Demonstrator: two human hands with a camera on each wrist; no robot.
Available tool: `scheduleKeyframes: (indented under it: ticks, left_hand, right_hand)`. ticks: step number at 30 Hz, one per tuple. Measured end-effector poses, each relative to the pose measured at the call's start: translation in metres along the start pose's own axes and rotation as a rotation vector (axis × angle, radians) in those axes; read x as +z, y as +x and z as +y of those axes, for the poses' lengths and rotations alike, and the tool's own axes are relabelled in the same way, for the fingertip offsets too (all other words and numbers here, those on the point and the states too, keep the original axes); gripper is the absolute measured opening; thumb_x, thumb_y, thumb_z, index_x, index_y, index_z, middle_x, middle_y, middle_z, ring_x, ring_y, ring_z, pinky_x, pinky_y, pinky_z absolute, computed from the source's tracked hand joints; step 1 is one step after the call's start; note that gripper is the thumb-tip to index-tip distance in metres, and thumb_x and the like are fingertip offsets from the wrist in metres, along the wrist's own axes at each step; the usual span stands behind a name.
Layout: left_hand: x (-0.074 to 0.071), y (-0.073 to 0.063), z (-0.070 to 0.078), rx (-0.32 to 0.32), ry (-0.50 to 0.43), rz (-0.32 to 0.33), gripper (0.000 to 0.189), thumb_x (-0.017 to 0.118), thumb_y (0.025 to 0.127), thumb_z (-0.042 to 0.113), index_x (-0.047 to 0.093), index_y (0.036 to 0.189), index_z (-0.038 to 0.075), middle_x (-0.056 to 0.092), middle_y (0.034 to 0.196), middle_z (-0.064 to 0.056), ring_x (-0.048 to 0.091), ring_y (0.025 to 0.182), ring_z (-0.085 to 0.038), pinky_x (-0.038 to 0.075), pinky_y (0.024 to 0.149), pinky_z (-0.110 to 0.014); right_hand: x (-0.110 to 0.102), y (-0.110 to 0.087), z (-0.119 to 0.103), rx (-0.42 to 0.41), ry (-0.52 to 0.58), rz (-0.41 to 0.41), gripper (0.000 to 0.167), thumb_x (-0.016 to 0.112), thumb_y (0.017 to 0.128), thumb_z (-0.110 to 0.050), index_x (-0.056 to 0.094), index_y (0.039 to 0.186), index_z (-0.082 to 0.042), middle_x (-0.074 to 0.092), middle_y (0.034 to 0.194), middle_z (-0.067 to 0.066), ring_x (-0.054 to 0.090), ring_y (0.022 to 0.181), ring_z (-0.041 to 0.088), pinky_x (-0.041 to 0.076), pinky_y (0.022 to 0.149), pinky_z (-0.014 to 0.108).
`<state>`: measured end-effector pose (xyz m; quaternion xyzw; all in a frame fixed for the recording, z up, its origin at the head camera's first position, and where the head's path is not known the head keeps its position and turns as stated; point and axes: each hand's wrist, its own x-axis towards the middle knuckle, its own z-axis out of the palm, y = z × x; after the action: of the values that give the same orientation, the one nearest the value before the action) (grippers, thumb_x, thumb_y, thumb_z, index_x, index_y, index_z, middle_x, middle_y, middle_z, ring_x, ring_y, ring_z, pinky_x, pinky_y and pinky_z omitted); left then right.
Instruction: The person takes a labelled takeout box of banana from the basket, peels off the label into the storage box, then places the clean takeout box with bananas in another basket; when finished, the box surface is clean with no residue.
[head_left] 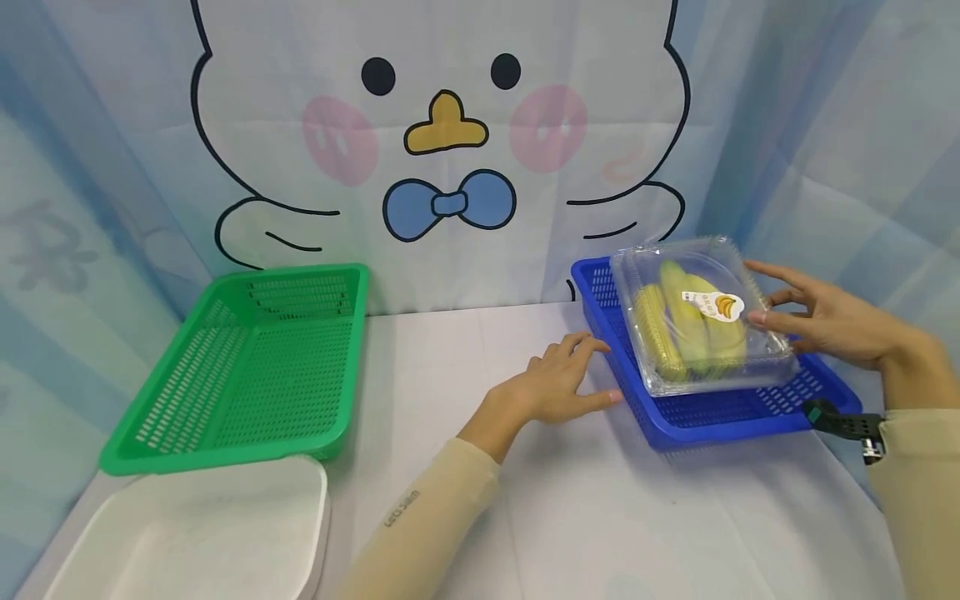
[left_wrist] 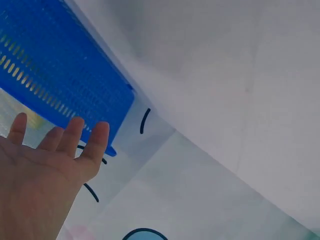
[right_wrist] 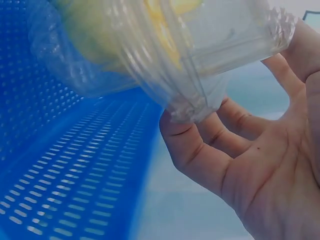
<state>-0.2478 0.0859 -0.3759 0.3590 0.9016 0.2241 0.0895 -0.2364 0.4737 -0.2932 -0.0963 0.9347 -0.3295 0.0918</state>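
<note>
My right hand (head_left: pixel 832 321) grips the right edge of a clear plastic clamshell box (head_left: pixel 761 362) between thumb and fingers. Inside it lie a yellow corn cob (head_left: pixel 660 333) and yellow-green, banana-like pieces (head_left: pixel 686 312); a white sticker (head_left: pixel 712 305) with a banana picture is on the lid. The box sits tilted over a blue perforated basket (head_left: pixel 720 433). In the right wrist view, fingertips (right_wrist: pixel 182 122) meet the box's crinkled edge. My left hand (head_left: pixel 558 379), fingers spread and holding nothing, is right by the basket's left side, palm visible in the left wrist view.
At the left stands a green perforated basket (head_left: pixel 341 417) with nothing in it. A white tub (head_left: pixel 318 517) is in front of it, at the near left. A cartoon-printed curtain (head_left: pixel 465 275) hangs behind the white-covered table (head_left: pixel 450 350). A dark strap (head_left: pixel 843 422) is at my right wrist.
</note>
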Motion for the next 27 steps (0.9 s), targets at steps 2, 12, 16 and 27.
scheduleKeyframes:
  ticks: [2,12,16,27]
  left_hand:
    - [-0.004,-0.005,-0.006,-0.015,0.0,0.005,0.073,0.052,0.1,0.064,0.027,0.16,0.029,0.02,0.169,-0.004,0.028,0.153,-0.027,0.034,0.116,-0.059]
    - [-0.047,-0.038,-0.022,-0.098,0.088,-0.016,0.079,0.048,0.1,0.066,0.016,0.163,0.031,0.011,0.172,-0.006,0.022,0.155,-0.032,0.026,0.12,-0.063]
    - [-0.069,-0.048,-0.026,-0.109,0.077,0.002,0.08,0.049,0.1,0.065,0.015,0.163,0.03,0.011,0.172,-0.006,0.021,0.155,-0.032,0.024,0.12,-0.064]
    - [-0.095,-0.071,-0.04,-0.157,0.127,-0.01,0.083,0.05,0.101,0.065,0.011,0.164,0.028,0.01,0.172,-0.007,0.018,0.156,-0.034,0.021,0.121,-0.064]
  right_hand:
    - [-0.003,0.0,-0.005,-0.008,-0.018,0.011,0.081,0.055,0.108,-0.028,-0.001,0.165,-0.042,0.029,0.15,0.033,0.047,0.128,0.06,0.057,0.08,0.052]
    - [-0.014,0.006,-0.029,-0.023,-0.076,0.03,0.081,0.056,0.108,-0.03,-0.001,0.163,-0.048,0.029,0.152,0.03,0.058,0.1,-0.006,0.056,0.078,0.041]
    - [-0.014,0.008,-0.038,-0.04,-0.061,0.026,0.08,0.055,0.108,-0.028,0.0,0.162,-0.049,0.027,0.153,0.03,0.059,0.1,-0.006,0.056,0.076,0.039]
    - [0.0,0.018,-0.07,-0.153,0.001,0.054,0.079,0.057,0.107,-0.017,0.01,0.163,-0.047,0.035,0.145,0.009,0.065,0.095,0.013,0.052,0.067,0.033]
